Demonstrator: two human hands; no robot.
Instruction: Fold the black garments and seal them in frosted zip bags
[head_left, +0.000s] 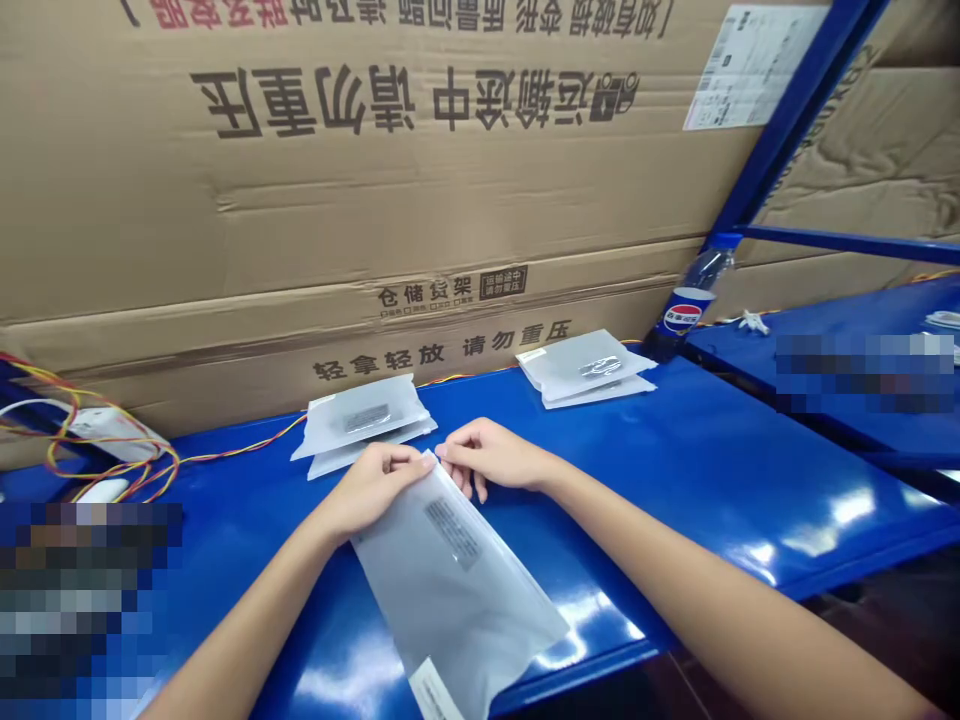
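Note:
A frosted plastic zip bag (457,580) lies lengthwise on the blue metal table (697,470), a printed label near its top and a white sticker at its near end. My left hand (375,485) pinches the bag's far edge from the left. My right hand (487,455) pinches the same edge from the right, fingertips almost touching the left hand's. Two piles of similar bags lie beyond: one pile (364,425) just behind my hands, another pile (585,368) further right.
Large cardboard cartons (420,180) printed with Chinese text wall off the back. A Pepsi bottle (690,305) leans at the blue shelf post. Red and yellow wires (120,455) and a white device lie at the left. A second blue shelf (825,330) stands right.

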